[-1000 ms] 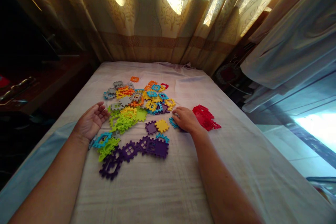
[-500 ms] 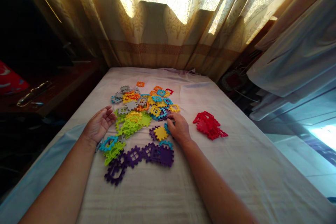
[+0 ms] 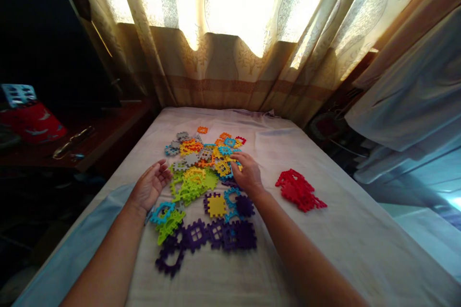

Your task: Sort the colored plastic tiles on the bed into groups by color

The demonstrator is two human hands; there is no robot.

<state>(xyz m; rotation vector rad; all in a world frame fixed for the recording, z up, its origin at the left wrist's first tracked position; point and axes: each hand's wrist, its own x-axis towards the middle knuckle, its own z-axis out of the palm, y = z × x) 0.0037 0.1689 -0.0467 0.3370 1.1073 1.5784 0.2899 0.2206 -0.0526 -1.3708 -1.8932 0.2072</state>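
My left hand [image 3: 153, 184] rests palm up at the left of the pile, its fingers loosely spread and holding nothing. Lime green interlocking plastic pieces [image 3: 187, 189] lie just beyond its fingertips. Over the right side of the pile is my right hand [image 3: 248, 172], thumb and fingers apart around yellow and blue pieces; its fingertips partly cover them. Closer to me, a yellow square piece [image 3: 216, 205] sits beside blue pieces and a dark purple square [image 3: 245, 206]. A row of purple pieces [image 3: 196, 234] runs along the front, with a green triangular piece [image 3: 170, 225] at its left.
Red pieces [image 3: 299, 191] are heaped at the right on the pale sheet [image 3: 345, 249]. Grey pieces [image 3: 182, 136] and an orange piece [image 3: 202, 130] lie at the back. A curtain [image 3: 223, 67] hangs behind; a dark wooden table [image 3: 118, 127] stands at left.
My right hand has moved away from the blue pieces, farther onto the pile. A dark purple square now shows beside those blue pieces. The view has tilted up; my left hand stays beside the pile.
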